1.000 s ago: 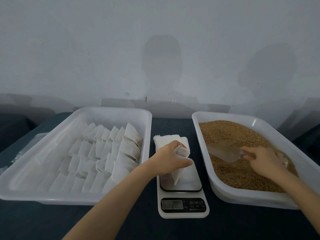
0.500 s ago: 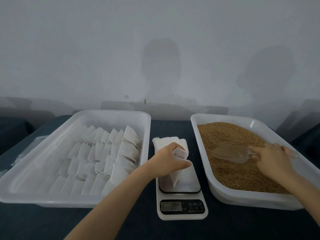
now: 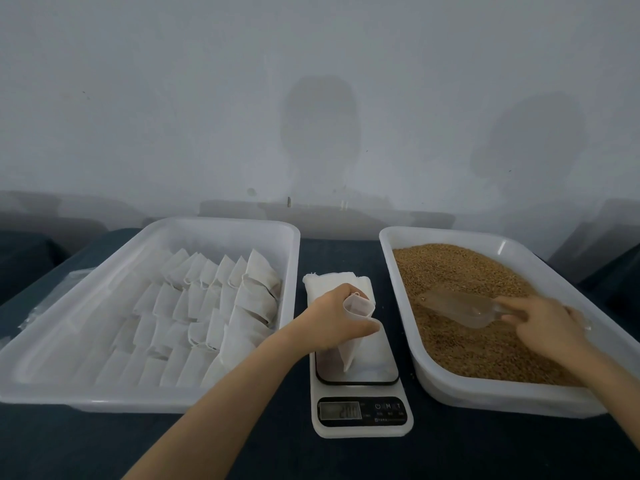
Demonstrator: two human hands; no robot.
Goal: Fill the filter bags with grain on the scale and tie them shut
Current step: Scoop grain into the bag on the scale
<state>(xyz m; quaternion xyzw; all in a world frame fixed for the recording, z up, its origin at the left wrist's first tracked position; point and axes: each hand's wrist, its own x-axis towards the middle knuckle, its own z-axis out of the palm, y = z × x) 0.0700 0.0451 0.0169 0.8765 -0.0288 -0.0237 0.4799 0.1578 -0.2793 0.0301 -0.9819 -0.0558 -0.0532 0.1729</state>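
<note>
Filter bag [image 3: 349, 351] on scale [image 3: 363, 432], left fingers [image 3: 363, 329] gripping rim | right fingers [image 3: 519, 303] hold scoop [image 3: 453, 308] over grain [image 3: 467, 271]

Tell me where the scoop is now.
The clear scoop is on the right of the head view, held by the right hand over the grain in the right tub.
</note>
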